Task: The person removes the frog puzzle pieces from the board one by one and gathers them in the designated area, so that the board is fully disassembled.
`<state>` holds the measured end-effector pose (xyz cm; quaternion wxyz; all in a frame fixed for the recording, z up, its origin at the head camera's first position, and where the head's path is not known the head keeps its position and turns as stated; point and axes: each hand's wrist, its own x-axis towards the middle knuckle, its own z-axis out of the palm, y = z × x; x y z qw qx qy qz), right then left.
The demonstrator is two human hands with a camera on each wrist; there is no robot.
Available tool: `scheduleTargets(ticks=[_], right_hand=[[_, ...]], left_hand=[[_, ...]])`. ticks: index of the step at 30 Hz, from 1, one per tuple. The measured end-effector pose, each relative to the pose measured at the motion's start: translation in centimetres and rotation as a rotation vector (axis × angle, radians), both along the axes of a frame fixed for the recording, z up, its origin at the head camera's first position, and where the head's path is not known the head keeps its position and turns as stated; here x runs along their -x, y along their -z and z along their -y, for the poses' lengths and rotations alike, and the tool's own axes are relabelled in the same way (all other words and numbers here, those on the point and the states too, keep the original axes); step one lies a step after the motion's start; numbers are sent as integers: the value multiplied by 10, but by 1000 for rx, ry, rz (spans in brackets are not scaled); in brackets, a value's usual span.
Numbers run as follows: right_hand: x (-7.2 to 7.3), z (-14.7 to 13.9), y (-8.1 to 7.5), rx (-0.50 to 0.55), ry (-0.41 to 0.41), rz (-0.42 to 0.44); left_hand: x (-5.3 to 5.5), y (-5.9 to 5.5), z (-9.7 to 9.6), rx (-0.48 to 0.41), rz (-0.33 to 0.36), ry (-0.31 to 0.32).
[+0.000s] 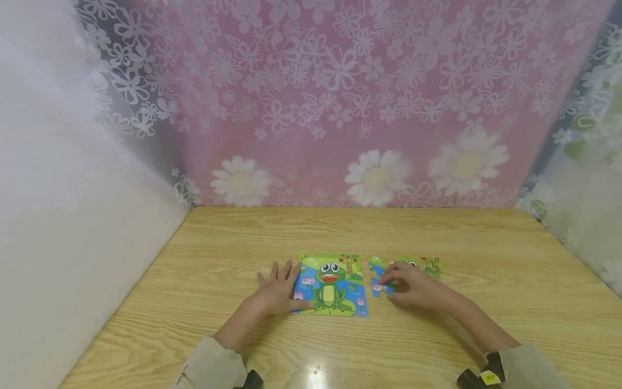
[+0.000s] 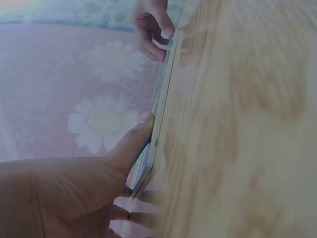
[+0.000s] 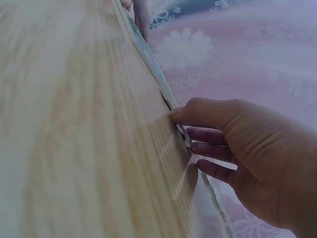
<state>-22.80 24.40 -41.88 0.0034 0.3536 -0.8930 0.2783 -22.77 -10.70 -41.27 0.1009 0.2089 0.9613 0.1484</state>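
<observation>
A square frog picture board (image 1: 340, 286) lies flat on the table. My left hand (image 1: 276, 294) rests along its left side with fingers spread, the thumb lying over the lower left part. To the right of the board, my right hand (image 1: 419, 287) pinches a blue jigsaw piece with a pink flower (image 1: 378, 288) between thumb and fingers. Just beyond it lies a row of joined jigsaw pieces (image 1: 431, 263) with a green top, partly hidden by the right hand. In the right wrist view, the thumb and fingertips (image 3: 177, 115) grip the thin piece low over the wood.
The wooden table (image 1: 233, 237) carries the board and the pieces. A pink flowered cloth (image 1: 311, 135) hangs along its back edge, and a pale wall (image 1: 73, 189) stands at the left. Another flowered cloth (image 1: 588, 216) borders the right side.
</observation>
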Motion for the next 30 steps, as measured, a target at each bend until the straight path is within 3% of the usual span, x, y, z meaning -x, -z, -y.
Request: scheduleTargets(ticks=[30], right_hand=[[2, -1, 2, -15, 24, 71]], left_hand=[[-1, -3, -1, 19, -8, -8]])
